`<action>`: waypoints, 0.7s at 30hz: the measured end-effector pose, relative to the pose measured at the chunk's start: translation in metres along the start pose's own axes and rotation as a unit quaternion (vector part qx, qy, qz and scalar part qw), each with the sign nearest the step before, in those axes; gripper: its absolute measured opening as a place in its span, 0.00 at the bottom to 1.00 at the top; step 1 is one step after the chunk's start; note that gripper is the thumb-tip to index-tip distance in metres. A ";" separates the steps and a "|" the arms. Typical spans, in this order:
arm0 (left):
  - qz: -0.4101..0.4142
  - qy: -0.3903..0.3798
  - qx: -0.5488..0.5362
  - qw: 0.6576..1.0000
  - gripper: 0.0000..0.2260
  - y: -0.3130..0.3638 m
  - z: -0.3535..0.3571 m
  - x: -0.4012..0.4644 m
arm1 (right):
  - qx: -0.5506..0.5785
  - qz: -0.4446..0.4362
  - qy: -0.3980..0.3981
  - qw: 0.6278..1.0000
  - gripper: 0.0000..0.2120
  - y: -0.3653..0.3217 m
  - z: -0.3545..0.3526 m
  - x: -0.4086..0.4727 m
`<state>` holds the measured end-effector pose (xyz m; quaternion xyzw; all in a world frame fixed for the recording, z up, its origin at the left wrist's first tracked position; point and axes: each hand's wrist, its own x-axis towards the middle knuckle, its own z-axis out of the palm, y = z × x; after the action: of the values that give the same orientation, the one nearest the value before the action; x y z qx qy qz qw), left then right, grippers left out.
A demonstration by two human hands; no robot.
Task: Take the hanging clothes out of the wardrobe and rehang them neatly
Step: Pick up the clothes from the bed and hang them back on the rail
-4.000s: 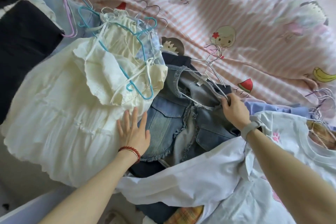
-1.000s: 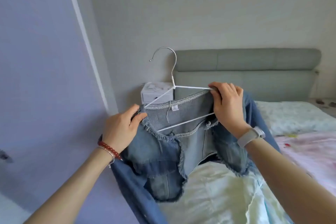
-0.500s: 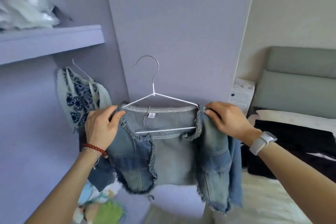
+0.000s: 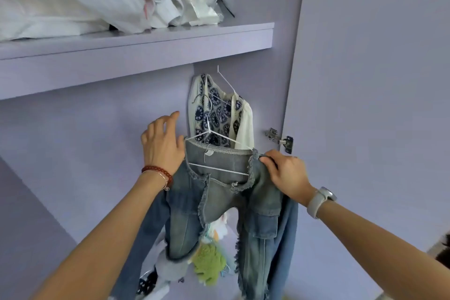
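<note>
One patterned blouse (image 4: 220,114) already hangs inside the wardrobe; the denim jacket (image 4: 226,204), on its white wire hanger (image 4: 214,134), is not yet hung. The right hand (image 4: 285,175) pinches its shoulder; the left hand (image 4: 163,143) hovers with loose fingers, holding nothing. The shelf (image 4: 136,56) hides the rail, and any remaining clothes lie outside the view.

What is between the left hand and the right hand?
In the head view, the denim jacket on its white hanger spans between the left hand and right hand.
</note>
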<state>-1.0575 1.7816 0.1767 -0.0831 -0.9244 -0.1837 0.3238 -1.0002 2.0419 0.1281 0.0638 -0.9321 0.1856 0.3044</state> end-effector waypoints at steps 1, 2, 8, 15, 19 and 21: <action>0.031 0.026 0.018 0.999 0.23 0.003 -0.006 0.003 | 0.004 0.008 -0.003 1.000 0.09 -0.002 0.012 0.008; 0.066 0.058 0.034 0.996 0.22 0.007 -0.012 0.007 | 0.009 0.010 -0.002 1.000 0.10 -0.003 0.023 0.016; 0.141 0.166 0.134 0.967 0.21 0.024 -0.029 0.048 | 0.080 0.074 0.012 0.994 0.13 -0.014 0.073 0.083; 0.084 0.230 0.261 0.934 0.27 0.016 0.005 0.077 | 0.104 0.130 0.050 0.985 0.15 0.002 0.115 0.178; 0.075 0.282 0.299 0.908 0.29 0.012 0.020 0.086 | 0.114 0.141 0.058 0.982 0.15 0.018 0.134 0.216; 0.077 0.298 0.310 0.899 0.29 0.010 0.024 0.090 | 0.108 0.139 0.048 0.983 0.15 0.023 0.140 0.226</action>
<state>-1.1383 1.8031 0.2191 0.0092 -0.7853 0.1216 0.6070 -1.2642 2.0078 0.1500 -0.0425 -0.8906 0.3289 0.3112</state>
